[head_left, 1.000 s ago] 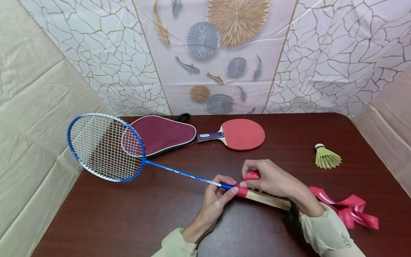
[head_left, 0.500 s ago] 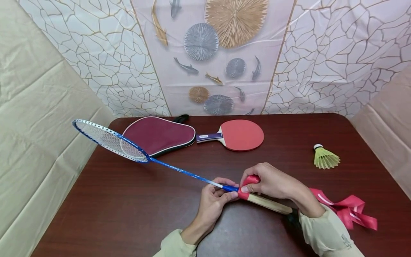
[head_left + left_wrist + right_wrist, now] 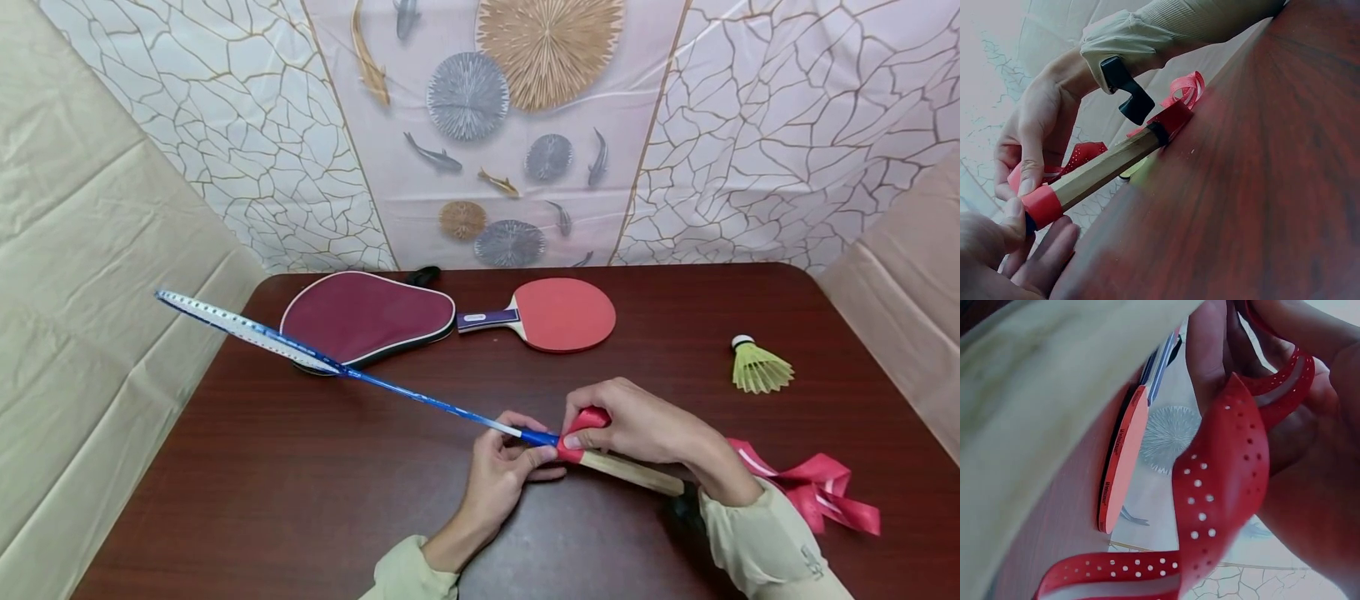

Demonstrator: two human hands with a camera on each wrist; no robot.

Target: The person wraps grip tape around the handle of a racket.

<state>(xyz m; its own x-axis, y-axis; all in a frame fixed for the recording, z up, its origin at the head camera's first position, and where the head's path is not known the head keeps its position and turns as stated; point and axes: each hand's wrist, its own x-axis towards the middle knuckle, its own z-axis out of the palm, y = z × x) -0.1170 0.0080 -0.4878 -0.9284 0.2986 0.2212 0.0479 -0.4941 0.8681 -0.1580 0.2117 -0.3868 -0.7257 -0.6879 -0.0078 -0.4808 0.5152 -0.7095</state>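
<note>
The badminton racket (image 3: pixel 427 400) lies slanting across the front of the dark red-brown table (image 3: pixel 300 500), with its head to the left, seen almost from the edge. The left hand (image 3: pixel 495 475) pinches it between thumb and fingers, where the blue cone (image 3: pixel 538 437) meets the handle; some other fingers are spread below. The right hand (image 3: pixel 637 421) pinches the red tape (image 3: pixel 1222 469) between thumb and fingers, just beside the left thumb. A short band of this tape goes around the top of the handle (image 3: pixel 633 473); below the band, the pale wood is bare until the black end.

The tape, which has small holes and a light stripe, passes under the right palm. Its loose loops (image 3: pixel 821 492) are on the table, to the right of the right sleeve (image 3: pixel 765 542). This sleeve and the forearm stand in front of a part of the tape, so I cannot tell its whole path there.

Further back is the maroon case (image 3: pixel 367 317); the racket head covers its lower left edge in the head view. The table tennis paddle (image 3: pixel 566 315) has its handle just beside the tip of the case. The yellow shuttlecock (image 3: pixel 761 367) is at the right, well apart from the paddle, with its white cap towards the patterned cloth (image 3: pixel 750 150)
</note>
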